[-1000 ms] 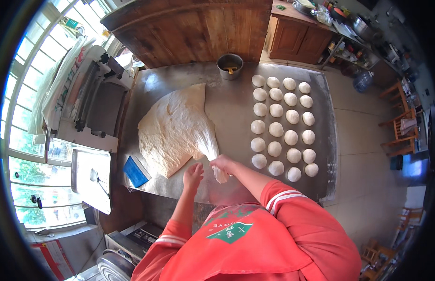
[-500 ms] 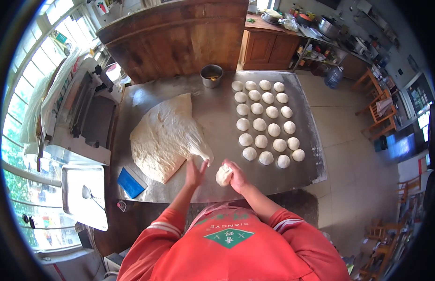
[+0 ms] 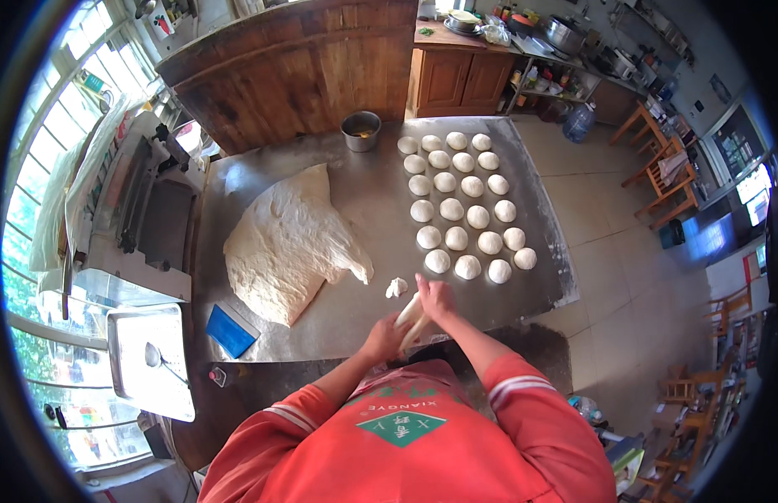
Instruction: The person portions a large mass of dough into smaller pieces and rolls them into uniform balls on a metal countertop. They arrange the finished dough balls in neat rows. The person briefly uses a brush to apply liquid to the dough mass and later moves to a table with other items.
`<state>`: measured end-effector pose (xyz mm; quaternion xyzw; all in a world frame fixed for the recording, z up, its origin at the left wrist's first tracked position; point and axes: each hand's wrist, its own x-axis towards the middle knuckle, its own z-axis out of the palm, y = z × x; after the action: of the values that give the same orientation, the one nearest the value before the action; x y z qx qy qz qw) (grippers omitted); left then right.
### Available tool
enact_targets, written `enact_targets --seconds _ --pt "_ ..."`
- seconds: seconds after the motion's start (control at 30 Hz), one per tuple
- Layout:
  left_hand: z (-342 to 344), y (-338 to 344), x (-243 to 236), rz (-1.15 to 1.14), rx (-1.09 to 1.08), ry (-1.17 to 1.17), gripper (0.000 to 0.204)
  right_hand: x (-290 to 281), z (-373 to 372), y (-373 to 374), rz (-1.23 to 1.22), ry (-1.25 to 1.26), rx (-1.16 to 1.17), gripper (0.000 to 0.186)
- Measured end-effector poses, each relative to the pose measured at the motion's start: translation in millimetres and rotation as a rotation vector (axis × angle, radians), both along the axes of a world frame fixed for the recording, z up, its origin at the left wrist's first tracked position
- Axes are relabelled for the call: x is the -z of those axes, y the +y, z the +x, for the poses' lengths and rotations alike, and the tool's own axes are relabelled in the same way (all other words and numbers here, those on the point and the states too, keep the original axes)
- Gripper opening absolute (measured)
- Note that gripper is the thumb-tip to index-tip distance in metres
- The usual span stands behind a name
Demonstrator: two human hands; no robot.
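My left hand (image 3: 384, 339) and my right hand (image 3: 437, 300) are both closed on a pale strip of dough (image 3: 410, 312), stretched between them over the near edge of the metal-topped table (image 3: 355, 323). The strip looks folded into two strands. Just beyond it lies a small scrap of dough (image 3: 396, 287). A large, flattened mass of dough (image 3: 288, 243) spreads across the table's left half. To the right, several round dough balls (image 3: 473, 186) sit in rows, the nearest ones just past my right hand.
A blue scraper (image 3: 230, 330) rests at the table's near left. At the far edge stands a metal pot (image 3: 360, 132). Left of the table are a grey machine (image 3: 154, 226) and a white tray (image 3: 146, 369) holding a ladle. A wooden partition (image 3: 288, 75) rises behind.
My hands have come together nearer the edge, and the dough lump from my right hand is now drawn out between both. A small scrap now lies on the table.
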<state>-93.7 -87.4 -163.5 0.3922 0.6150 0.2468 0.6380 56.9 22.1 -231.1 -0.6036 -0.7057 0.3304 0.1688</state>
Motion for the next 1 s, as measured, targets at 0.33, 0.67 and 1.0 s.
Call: enact_targets --seconds 0.33,0.67,1.0 --pt "-35.8 -14.2 196.5 -0.223 -0.394 0.056 0.045 50.7 2.5 -108.2 0.389 -0.094 -0.734 0.08" --pt "5.1 7.3 188.7 -0.36 -0.587 -0.367 0.037 19.6 1.6 -84.8 -0.161 0.337 -0.084 0.032" --pt "0.9 19.1 8.6 -0.311 -0.649 -1.137 0.036 -85.6 -3.4 -57.0 0.726 0.35 -0.27 0.014"
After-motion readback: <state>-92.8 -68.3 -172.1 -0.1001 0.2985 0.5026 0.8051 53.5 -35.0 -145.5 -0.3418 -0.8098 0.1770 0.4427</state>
